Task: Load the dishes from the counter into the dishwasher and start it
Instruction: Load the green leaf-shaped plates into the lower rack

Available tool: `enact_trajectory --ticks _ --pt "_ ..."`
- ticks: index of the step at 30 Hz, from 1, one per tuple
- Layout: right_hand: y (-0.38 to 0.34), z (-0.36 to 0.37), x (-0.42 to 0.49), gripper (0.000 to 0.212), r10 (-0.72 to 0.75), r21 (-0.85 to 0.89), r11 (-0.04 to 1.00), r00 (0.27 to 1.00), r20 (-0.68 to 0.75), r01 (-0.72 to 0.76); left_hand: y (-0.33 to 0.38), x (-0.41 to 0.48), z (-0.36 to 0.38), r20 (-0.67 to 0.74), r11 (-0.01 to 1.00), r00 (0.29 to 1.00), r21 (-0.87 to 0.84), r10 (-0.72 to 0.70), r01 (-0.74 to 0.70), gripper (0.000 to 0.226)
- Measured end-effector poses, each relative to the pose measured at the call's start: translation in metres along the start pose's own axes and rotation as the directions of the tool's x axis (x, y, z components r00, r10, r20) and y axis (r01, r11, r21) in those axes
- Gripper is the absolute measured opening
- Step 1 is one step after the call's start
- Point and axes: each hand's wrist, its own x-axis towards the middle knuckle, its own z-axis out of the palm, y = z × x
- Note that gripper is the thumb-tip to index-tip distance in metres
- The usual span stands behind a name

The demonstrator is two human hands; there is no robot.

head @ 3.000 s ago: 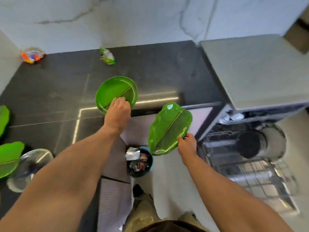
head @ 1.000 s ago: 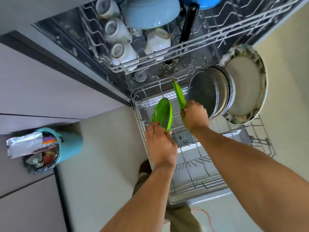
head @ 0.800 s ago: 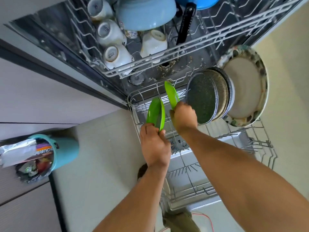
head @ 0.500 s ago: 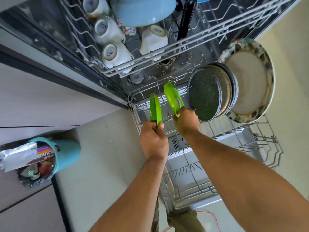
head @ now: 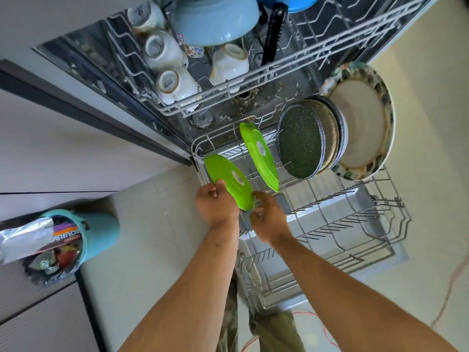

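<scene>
Pinched by the left hand [head: 215,203], right hand [head: 270,217] grip untellable, the round green plate [head: 228,177] could be toppled if lower rack [head: 337,219] tines are missed.

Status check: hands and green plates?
Left hand grips round green plate over lower rack. Right hand at its edge, grip unclear. Leaf-shaped plate stands racked, unheld. No obstruction seen.

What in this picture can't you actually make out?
All in the head view, the only one:
1. Whether the right hand grips the round green plate: the plate's rim covers its fingertips.
2. How many plates stand behind the speckled plate: it covers them, and only rims show.
3. The whole blue bowl: the picture's top edge cuts it off.
</scene>
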Motion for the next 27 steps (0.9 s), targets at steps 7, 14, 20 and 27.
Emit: enact_trajectory --ticks 7,14,20,27 --pt "-0.008 0.007 -0.002 0.056 0.074 -0.393 0.917 0.997 0.013 -0.063 -0.019 0.007 -0.016 0.099 0.994 0.990 -0.035 -0.103 0.107 0.021" --pt "-0.014 0.006 0.030 0.019 0.037 -0.448 0.891 0.995 -0.097 -0.077 -0.014 0.020 -0.022 0.335 0.998 0.942 -0.047 -0.027 0.045 0.009" --pt "-0.016 0.027 0.049 0.017 0.095 -0.319 0.929 0.955 -0.281 -0.186 -0.031 0.026 -0.024 0.368 1.000 0.930 0.004 0.012 -0.014 0.019" --pt "-0.029 0.049 0.070 0.031 0.509 0.021 0.849 0.805 -0.304 -0.529 -0.051 0.029 -0.025 0.393 0.990 0.913 0.039 0.112 -0.139 0.019"
